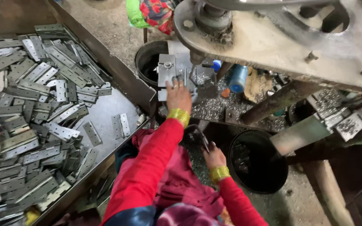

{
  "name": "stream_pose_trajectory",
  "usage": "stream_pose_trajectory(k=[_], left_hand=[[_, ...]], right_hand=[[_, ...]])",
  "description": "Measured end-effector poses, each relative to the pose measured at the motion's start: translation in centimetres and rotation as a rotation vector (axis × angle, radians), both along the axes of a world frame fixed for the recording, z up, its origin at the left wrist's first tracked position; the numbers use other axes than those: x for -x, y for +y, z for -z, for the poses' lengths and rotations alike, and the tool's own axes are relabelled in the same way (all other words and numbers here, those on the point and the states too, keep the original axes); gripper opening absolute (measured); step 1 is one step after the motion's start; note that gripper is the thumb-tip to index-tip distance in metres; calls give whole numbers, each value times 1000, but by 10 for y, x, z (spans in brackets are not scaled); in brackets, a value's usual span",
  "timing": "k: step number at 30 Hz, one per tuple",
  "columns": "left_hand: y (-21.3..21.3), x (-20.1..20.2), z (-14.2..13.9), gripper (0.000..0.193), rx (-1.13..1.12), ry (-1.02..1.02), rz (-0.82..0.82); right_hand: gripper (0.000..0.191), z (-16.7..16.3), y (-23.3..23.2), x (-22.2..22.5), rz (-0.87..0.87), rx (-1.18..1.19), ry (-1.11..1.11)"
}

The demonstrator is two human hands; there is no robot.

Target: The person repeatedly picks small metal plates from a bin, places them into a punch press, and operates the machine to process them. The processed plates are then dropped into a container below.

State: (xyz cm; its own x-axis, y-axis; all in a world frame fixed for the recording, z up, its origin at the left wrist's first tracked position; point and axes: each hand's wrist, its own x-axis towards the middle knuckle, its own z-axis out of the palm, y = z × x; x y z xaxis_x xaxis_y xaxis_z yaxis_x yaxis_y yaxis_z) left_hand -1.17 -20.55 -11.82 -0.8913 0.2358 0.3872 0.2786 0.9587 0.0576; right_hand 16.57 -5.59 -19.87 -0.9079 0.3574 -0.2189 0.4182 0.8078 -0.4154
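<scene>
A: Where are our hands right now?

B: Our left hand (178, 95) reaches forward onto the press bed, fingers spread flat on a hinge (176, 72) lying under the punch (195, 58). It presses down on the plate rather than closing round it, which we judge keeps it square while the tool stands above.

A: And the other one?

B: Our right hand (213, 155) sits low, near our lap, curled shut on a dark lever (200, 136). That split makes sense: one hand steadies the piece, the other works the machine.

A: Where is the rest of the stock?

B: To our left a tray (105, 58) holds a loose heap of hinges (34, 109), near enough that our left arm can swing over to it. Two hinges (120, 124) lie apart from the heap on the bare tray floor, closest to us.

A: And around the press?

B: Metal chips (212, 109) cover the bed. A black bucket (256, 161) stands just right of our right hand, a second one (149, 62) behind the bed. We cannot tell what either contains.
</scene>
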Motion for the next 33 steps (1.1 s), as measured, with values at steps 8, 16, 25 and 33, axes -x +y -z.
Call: stream_pose_trajectory(k=[8, 16, 25, 33], left_hand=[[-1, 19, -17, 35, 174, -94, 2], [-2, 21, -10, 41, -36, -147, 44], [22, 42, -26, 48, 226, -301, -62], [7, 10, -39, 49, 217, -216, -80]], right_hand=[[52, -4, 24, 18, -152, -158, 195], [46, 15, 20, 8, -246, -139, -4], [49, -3, 7, 8, -69, -145, 50], [45, -38, 11, 0, -239, -135, 203]])
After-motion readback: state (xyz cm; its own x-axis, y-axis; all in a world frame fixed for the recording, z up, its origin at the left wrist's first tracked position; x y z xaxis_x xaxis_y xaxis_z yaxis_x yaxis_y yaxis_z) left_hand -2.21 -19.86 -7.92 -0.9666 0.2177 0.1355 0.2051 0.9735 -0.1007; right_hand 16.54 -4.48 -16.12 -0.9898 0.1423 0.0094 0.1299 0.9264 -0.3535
